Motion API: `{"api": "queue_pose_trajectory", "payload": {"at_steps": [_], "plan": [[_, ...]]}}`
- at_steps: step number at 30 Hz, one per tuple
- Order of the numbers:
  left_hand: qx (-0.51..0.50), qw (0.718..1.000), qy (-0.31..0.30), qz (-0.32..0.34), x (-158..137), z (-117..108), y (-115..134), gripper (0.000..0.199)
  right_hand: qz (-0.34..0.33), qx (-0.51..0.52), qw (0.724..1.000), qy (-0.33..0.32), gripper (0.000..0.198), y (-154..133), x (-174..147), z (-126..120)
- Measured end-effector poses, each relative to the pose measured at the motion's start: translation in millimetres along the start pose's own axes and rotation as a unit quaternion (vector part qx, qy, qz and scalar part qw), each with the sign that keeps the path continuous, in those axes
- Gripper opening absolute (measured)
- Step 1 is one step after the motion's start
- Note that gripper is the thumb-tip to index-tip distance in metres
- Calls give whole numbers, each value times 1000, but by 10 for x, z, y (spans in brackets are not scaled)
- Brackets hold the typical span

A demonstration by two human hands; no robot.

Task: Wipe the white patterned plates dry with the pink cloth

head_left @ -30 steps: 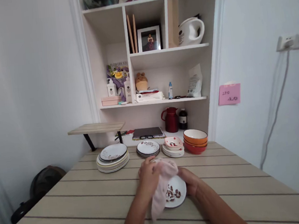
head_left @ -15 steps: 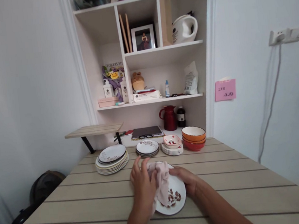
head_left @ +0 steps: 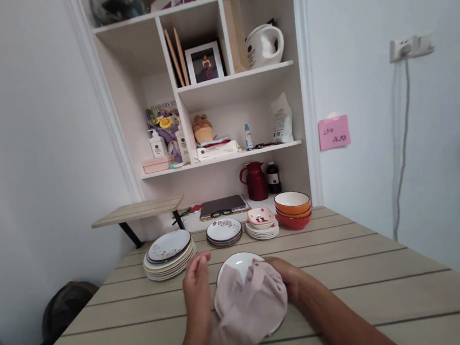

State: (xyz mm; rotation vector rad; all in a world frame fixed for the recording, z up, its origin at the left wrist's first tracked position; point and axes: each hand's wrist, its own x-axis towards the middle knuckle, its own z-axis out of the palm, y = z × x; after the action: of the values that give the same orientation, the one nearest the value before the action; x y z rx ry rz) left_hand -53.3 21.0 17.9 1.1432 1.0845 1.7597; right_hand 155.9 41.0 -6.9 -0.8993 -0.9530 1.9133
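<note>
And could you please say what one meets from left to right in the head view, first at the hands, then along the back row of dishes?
Left hand, pink cloth, right hand; then large plate stack, small plate stack, saucer stack, orange-and-red bowls.

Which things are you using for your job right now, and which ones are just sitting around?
Part of the job:
- pale pink cloth, lying over the plate
- that plate, with the right hand at its edge
- perhaps the stacked plates and bowls

Just sitting around:
- red jug
- glasses
- pink note
- framed picture
</note>
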Motion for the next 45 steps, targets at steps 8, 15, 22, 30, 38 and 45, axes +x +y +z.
{"api": "queue_pose_trajectory", "payload": {"at_steps": [8,15,22,30,38,45], "plan": [[-279,833,-283,-385,-254,82,37,47,-34,-23,998,-43,15,-34,-66,-55],[-297,769,-329,-462,-391,215,-57,54,-24,-92,995,-25,21,-72,-93,-102],[-245,781,-327,-472,-362,152,-196,53,12,-113,993,-41,17,-78,-97,-104],[-277,825,-256,-421,-318,208,-345,52,-137,-83,985,63,33,-105,-45,-163],[-355,854,-67,-374,-131,102,-503,58,-228,-212,922,230,49,-208,-90,-154],[-375,847,-113,-360,-190,116,-497,60,-261,-528,806,57,78,-31,-112,181]]}}
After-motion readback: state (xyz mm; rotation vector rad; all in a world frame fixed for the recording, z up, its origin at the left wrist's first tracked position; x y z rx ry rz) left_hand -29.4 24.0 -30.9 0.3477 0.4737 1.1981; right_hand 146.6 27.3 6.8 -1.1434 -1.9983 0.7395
